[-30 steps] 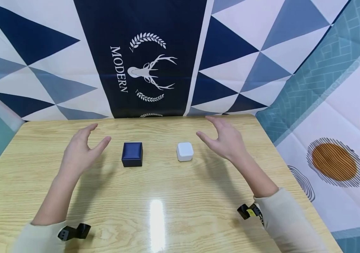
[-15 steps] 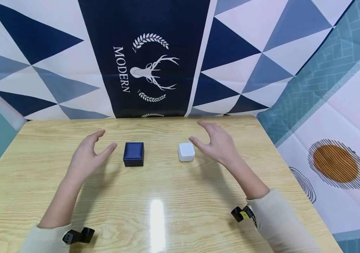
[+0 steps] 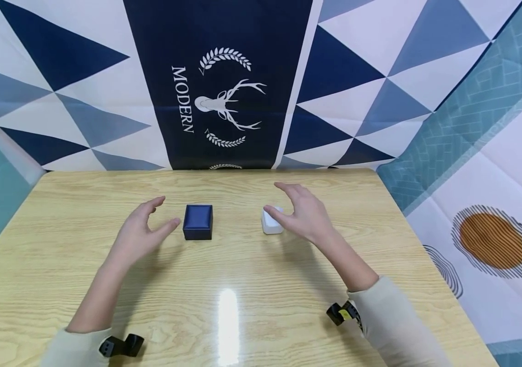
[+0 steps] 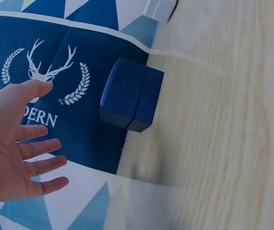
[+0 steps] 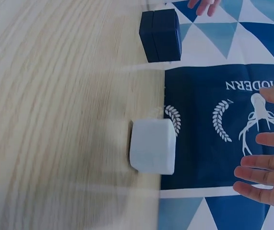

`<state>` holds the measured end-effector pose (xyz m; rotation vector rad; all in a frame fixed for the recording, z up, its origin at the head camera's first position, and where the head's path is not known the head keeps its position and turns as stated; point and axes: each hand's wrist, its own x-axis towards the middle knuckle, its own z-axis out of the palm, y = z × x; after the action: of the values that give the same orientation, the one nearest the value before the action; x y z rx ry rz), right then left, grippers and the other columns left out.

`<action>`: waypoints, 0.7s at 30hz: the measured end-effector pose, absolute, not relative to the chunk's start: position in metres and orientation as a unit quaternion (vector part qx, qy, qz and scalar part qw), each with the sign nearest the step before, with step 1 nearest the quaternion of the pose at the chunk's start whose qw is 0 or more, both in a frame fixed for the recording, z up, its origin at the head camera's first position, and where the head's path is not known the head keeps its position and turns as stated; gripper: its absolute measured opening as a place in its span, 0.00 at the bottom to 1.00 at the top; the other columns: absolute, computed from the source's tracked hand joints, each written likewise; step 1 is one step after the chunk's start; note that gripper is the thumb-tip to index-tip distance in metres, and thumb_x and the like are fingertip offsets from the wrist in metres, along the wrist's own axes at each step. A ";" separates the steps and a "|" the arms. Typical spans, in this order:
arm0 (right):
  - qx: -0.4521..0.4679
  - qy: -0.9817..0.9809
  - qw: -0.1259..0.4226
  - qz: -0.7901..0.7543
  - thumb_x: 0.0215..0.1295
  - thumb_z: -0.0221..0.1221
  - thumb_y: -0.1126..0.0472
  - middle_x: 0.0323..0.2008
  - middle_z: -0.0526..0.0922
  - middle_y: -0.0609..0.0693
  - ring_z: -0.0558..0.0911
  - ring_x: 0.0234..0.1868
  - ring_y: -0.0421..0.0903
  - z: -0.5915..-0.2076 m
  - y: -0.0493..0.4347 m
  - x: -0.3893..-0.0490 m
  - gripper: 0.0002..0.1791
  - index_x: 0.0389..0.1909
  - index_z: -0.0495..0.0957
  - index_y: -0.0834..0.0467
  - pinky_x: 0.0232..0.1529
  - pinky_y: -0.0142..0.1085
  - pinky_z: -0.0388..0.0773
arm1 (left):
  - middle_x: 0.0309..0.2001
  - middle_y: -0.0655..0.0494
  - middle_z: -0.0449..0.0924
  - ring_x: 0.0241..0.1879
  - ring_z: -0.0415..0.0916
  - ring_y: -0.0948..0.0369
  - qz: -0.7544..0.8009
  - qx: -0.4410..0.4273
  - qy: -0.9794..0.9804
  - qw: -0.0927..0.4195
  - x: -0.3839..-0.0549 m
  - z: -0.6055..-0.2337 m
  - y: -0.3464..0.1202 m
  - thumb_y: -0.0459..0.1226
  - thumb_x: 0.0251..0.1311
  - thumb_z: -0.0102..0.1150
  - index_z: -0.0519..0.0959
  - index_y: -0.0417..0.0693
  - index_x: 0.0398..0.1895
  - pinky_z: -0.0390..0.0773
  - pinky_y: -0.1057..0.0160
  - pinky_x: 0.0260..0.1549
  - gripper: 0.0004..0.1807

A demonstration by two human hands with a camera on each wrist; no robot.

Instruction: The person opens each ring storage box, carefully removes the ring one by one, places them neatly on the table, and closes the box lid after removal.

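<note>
Hands are hovering apart from each other over the wooden bench (image 3: 173, 290), both empty. Left hand (image 3: 137, 235) is holding its fingers spread, its thumb pointing toward the dark blue box (image 3: 198, 223) without touching it; the left wrist view is showing a gap between them. Right hand (image 3: 304, 215) is likewise gaping, and in the head view its thumb is overlapping the white box (image 3: 270, 226); the right wrist view is showing the two apart, so no contact is being recorded. Blue box is sitting upright on the bench, its lid seam appearing closed; white box is sitting to its right, well apart, and whether it is carrying a lid is not showing clearly. Progress, as judged: nothing is looking done so far, since neither box is being gripped, lifted or opened; all grasping and handling is seemingly remaining, the work standing at a pre-contact stage. Further out, pale sleeves (image 3: 393, 316) are covering the forearms, black devices (image 3: 133, 345) are sitting at the cuffs, and a printed backdrop (image 3: 242, 30) showing a deer head and "MODERN" is hanging behind the bench.
</note>
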<state>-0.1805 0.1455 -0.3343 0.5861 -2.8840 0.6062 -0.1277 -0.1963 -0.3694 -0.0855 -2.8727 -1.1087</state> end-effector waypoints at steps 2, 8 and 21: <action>0.199 -0.957 0.063 0.203 0.59 0.54 0.35 0.61 0.72 0.56 0.71 0.62 0.55 -0.336 0.141 -0.180 0.37 0.65 0.66 0.51 0.57 0.54 0.71 | 0.66 0.38 0.62 0.64 0.60 0.42 -0.364 -0.030 -0.930 0.028 -0.128 -0.373 -0.196 0.57 0.60 0.53 0.58 0.40 0.69 0.63 0.41 0.59 0.42; 0.208 -0.954 0.055 0.210 0.59 0.55 0.36 0.60 0.73 0.55 0.72 0.61 0.54 -0.343 0.131 -0.179 0.36 0.64 0.68 0.51 0.57 0.52 0.71 | 0.66 0.38 0.63 0.64 0.61 0.43 -0.378 -0.039 -0.925 0.030 -0.129 -0.380 -0.194 0.55 0.59 0.56 0.58 0.39 0.69 0.64 0.41 0.58 0.42; 0.233 -0.947 0.063 0.212 0.58 0.57 0.38 0.57 0.76 0.54 0.75 0.58 0.54 -0.357 0.111 -0.178 0.34 0.61 0.71 0.52 0.54 0.51 0.74 | 0.68 0.40 0.60 0.66 0.58 0.43 -0.380 -0.043 -0.924 -0.002 -0.131 -0.392 -0.189 0.59 0.55 0.58 0.56 0.42 0.71 0.62 0.42 0.61 0.47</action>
<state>-0.1775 0.1105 -0.3569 0.7052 -2.8619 0.6395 -0.1308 -0.1889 -0.3918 -0.1337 -2.9065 -1.1937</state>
